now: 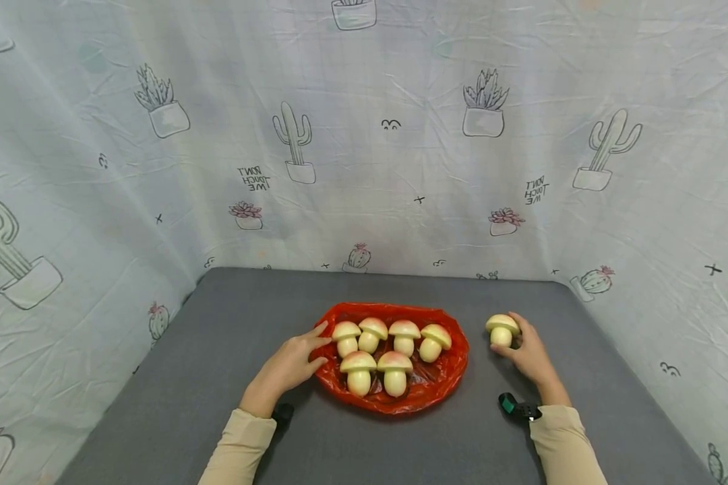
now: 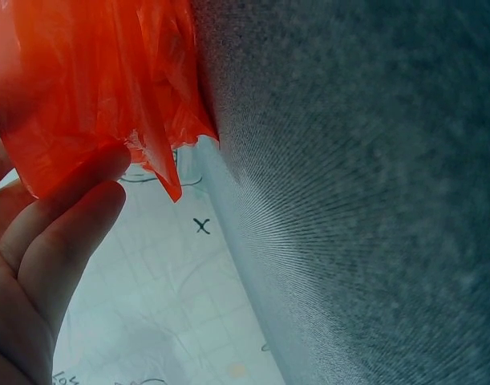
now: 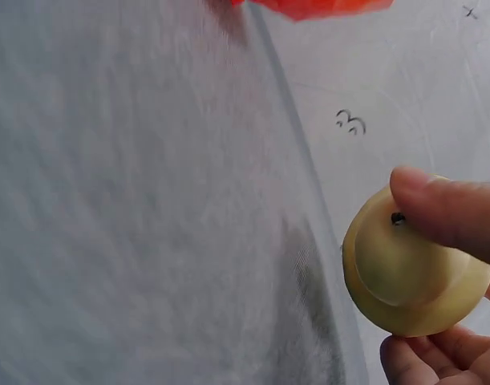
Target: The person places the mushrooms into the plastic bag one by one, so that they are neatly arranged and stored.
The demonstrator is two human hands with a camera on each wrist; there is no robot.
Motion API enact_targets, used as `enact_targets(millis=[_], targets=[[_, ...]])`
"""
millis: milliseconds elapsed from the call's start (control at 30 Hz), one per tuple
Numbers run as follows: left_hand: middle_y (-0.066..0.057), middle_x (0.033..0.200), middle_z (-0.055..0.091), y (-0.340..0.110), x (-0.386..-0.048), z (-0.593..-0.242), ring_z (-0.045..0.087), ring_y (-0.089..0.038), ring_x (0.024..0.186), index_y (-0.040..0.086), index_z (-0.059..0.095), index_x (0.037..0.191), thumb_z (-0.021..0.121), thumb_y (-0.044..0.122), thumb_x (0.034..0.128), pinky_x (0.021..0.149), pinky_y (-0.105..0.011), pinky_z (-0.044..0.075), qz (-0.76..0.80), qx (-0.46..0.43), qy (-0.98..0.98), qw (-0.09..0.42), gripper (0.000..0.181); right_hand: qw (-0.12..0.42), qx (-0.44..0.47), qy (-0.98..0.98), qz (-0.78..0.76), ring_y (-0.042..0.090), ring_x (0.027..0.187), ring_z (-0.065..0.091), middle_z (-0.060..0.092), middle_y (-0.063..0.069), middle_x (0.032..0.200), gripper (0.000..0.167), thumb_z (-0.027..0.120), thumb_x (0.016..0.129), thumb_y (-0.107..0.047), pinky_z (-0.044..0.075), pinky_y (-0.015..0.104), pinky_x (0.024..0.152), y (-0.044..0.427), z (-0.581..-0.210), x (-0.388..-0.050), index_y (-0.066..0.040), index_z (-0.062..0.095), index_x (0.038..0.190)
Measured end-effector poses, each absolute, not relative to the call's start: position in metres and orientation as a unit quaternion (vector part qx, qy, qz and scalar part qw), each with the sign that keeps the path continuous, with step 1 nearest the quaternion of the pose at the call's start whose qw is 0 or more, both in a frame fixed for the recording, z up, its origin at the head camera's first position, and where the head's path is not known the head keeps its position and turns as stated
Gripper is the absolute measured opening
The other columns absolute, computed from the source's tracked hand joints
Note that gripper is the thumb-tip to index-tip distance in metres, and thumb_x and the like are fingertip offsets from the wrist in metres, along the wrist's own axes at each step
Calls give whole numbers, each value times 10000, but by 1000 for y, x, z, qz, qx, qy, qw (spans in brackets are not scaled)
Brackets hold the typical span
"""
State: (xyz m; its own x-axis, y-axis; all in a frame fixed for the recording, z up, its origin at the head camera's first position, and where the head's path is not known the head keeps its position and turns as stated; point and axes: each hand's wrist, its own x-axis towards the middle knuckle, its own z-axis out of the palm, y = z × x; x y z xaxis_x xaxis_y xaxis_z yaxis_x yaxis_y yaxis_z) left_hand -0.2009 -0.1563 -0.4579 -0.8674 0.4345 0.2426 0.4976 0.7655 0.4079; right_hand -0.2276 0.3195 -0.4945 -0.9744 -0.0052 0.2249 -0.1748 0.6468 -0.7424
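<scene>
My right hand point(image 1: 530, 353) holds a toy mushroom point(image 1: 501, 330) with a pale yellow stem and a rounded cap, to the right of a red plastic-lined container point(image 1: 427, 401). In the right wrist view the mushroom point(image 3: 397, 265) shows its stem end with a small black spot, the thumb on the stem and the fingertips under the cap rim. My left hand point(image 1: 288, 367) rests at the container's left edge, fingers spread and fairly straight. In the left wrist view its fingers point(image 2: 64, 241) touch the red plastic point(image 2: 92, 80). Several similar mushrooms point(image 1: 394, 374) stand or lean inside the container.
A grey table point(image 1: 400, 451) lies under everything. Behind it and along both sides hangs a pale cloth point(image 1: 364, 148) printed with cacti. A black wrist strap point(image 1: 524, 411) with a green patch is by the right wrist.
</scene>
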Motion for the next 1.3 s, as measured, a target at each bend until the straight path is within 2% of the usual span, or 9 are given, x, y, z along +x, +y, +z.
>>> enact_targets(millis=[233, 500, 633, 700, 733, 800, 900, 1100, 1300], targets=[[-155, 1417, 480, -156, -199, -459, 573, -327, 1171, 26, 664, 1195, 733, 130, 822, 907, -423, 501, -231, -253, -936, 74, 393, 105, 52, -891, 439, 443, 1239, 347, 275, 334, 1350, 852, 743, 825, -153, 330, 587, 1001, 309, -489, -214, 61, 225, 1467], [-142, 1434, 463, -156, -196, -460, 554, -312, 1201, 35, 660, 1205, 723, 133, 833, 928, -411, 491, -238, -243, -939, 61, 390, 113, 67, -889, 439, 398, 1247, 362, 294, 297, 1376, 845, 742, 829, -179, 351, 546, 1000, 299, -479, -207, 8, 242, 1484], [-147, 1430, 466, -157, -198, -459, 584, -309, 1157, 28, 661, 1201, 725, 119, 829, 890, -398, 511, -237, -250, -936, 71, 388, 119, 76, -889, 435, 359, 1224, 389, 329, 270, 1361, 829, 745, 827, -197, 423, 230, 978, 295, -472, -206, -14, 270, 1481], [-149, 1428, 468, -157, -199, -459, 599, -307, 1133, 19, 661, 1195, 725, 107, 826, 873, -395, 517, -235, -255, -935, 77, 385, 119, 81, -890, 432, 351, 1220, 397, 342, 261, 1354, 822, 743, 829, -203, 420, 179, 955, 292, -468, -204, -27, 276, 1482], [-151, 1427, 470, -157, -200, -459, 603, -308, 1124, 15, 661, 1193, 725, 102, 824, 868, -396, 519, -234, -257, -934, 79, 385, 118, 82, -891, 432, 350, 1222, 397, 344, 259, 1353, 821, 743, 830, -204, 421, 178, 957, 291, -466, -203, -33, 276, 1484], [-155, 1424, 472, -157, -201, -458, 597, -315, 1134, 12, 662, 1190, 726, 98, 823, 877, -404, 514, -231, -259, -934, 82, 382, 116, 84, -891, 431, 356, 1234, 392, 342, 257, 1362, 819, 740, 833, -210, 433, 350, 994, 288, -462, -202, -45, 275, 1486], [-155, 1423, 473, -156, -202, -458, 585, -324, 1153, 19, 663, 1191, 725, 104, 826, 892, -414, 507, -227, -259, -935, 79, 380, 114, 89, -890, 433, 372, 1246, 381, 341, 261, 1372, 815, 741, 832, -210, 382, 524, 990, 283, -457, -200, -31, 279, 1479], [-152, 1425, 470, -156, -201, -458, 568, -327, 1176, 34, 663, 1199, 719, 113, 836, 900, -415, 503, -228, -255, -937, 74, 376, 109, 108, -892, 426, 363, 1235, 396, 376, 245, 1355, 790, 748, 826, -209, 401, 558, 977, 272, -452, -199, 10, 307, 1444], [-157, 1425, 468, -156, -201, -457, 578, -327, 1161, 38, 660, 1206, 714, 113, 840, 888, -411, 510, -226, -256, -937, 71, 378, 107, 126, -891, 424, 338, 1220, 416, 409, 222, 1335, 794, 770, 802, -210, 430, 550, 961, 260, -447, -198, -14, 335, 1437]])
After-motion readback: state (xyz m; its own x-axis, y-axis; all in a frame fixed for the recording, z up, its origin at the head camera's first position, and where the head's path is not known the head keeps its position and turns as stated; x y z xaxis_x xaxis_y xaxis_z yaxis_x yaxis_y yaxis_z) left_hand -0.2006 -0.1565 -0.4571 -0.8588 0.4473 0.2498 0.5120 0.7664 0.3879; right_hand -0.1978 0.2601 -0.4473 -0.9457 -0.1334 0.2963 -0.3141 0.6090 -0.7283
